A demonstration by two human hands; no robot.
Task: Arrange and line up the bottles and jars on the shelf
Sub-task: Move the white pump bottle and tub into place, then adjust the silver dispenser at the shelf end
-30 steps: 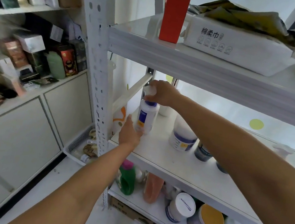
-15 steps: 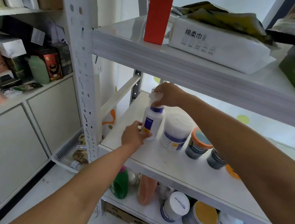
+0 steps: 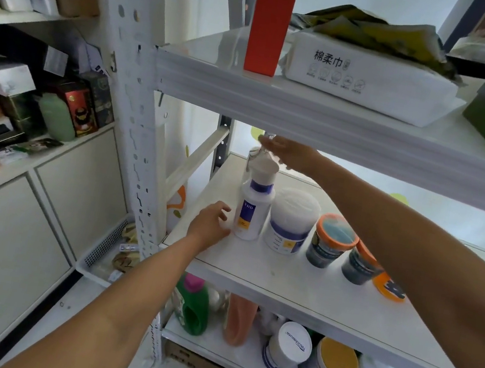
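Glossy white shelf [image 3: 298, 286], smooth plastic pump bottle [image 3: 251, 214]

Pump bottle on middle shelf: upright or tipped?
Upright. The pump bottle stands base-down on the shelf, pump head on top, beside the white jar.

Bright, even daylight fills the scene, with glare washing out the white shelf [image 3: 298, 286] surface. Shadows are faint. Wide-angle distortion bends the edges, and the lower right corner is smeared with blur.
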